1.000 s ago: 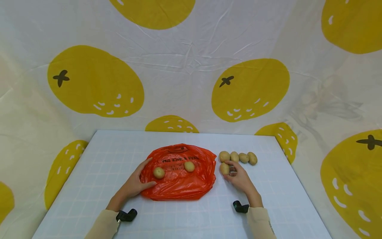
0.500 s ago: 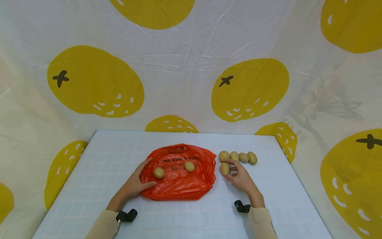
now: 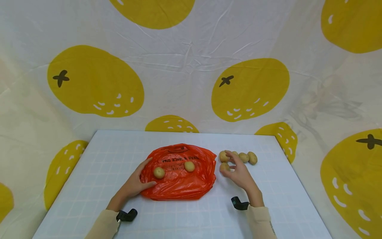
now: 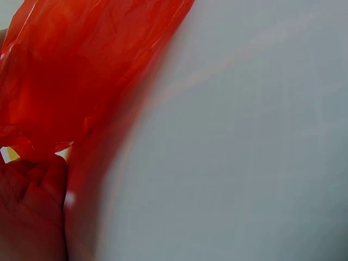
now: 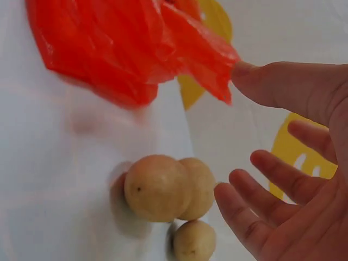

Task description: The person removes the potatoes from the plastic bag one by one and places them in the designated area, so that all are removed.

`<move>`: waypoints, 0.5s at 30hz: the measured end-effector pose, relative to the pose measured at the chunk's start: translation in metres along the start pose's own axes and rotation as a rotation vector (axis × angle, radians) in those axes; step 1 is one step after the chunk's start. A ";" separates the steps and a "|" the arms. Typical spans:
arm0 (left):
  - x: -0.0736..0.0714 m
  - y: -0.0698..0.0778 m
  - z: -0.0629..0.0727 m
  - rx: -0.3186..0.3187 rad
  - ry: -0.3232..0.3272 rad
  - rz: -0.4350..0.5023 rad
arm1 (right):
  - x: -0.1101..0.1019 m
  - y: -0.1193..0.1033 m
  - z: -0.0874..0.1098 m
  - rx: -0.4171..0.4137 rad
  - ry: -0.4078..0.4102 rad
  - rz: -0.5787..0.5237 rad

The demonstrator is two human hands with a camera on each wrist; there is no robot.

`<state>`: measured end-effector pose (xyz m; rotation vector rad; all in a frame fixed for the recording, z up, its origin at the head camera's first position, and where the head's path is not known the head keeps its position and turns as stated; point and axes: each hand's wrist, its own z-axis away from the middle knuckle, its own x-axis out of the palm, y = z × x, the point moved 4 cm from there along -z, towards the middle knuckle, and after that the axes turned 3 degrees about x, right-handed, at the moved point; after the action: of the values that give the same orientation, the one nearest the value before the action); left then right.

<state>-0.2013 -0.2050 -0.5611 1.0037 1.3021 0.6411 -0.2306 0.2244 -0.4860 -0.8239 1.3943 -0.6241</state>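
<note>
A crumpled red plastic bag (image 3: 179, 186) with dark printing lies on the table. Two potatoes, a left one (image 3: 159, 172) and a right one (image 3: 189, 166), show on top of it. My left hand (image 3: 132, 185) rests against the bag's left edge, thumb and forefinger spread wide; its other fingers are hidden. In the right wrist view my right hand (image 5: 296, 168) has its fingers spread and holds nothing. It hovers just right of a potato (image 3: 224, 166) in front of a short row, partly covering it. Behind are a potato at the row's left end (image 3: 223, 156) and its neighbours.
At the row's right end are two more potatoes, an inner one (image 3: 244, 157) and an outer one (image 3: 252, 158). The pale checked table (image 3: 185, 222) ends at a cloth backdrop (image 3: 179, 86) with large yellow fruit prints. Each wrist wears a small black camera (image 3: 126, 215).
My right hand has let go of the front potato, and its fingers have spread and shifted slightly up and right. The potato stays in its place. My left hand and the bag look unmoved.
</note>
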 end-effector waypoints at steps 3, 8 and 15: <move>0.000 0.000 0.000 -0.005 -0.001 -0.001 | 0.001 -0.014 -0.002 -0.050 0.015 -0.025; 0.000 0.002 0.001 -0.013 -0.004 0.002 | 0.014 -0.037 -0.007 -0.138 0.020 -0.110; 0.000 0.003 0.001 -0.021 -0.007 0.007 | 0.048 -0.068 -0.016 -0.239 -0.096 -0.164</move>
<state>-0.2003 -0.2042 -0.5585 0.9928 1.2834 0.6549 -0.2352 0.1442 -0.4592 -1.1538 1.3383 -0.5413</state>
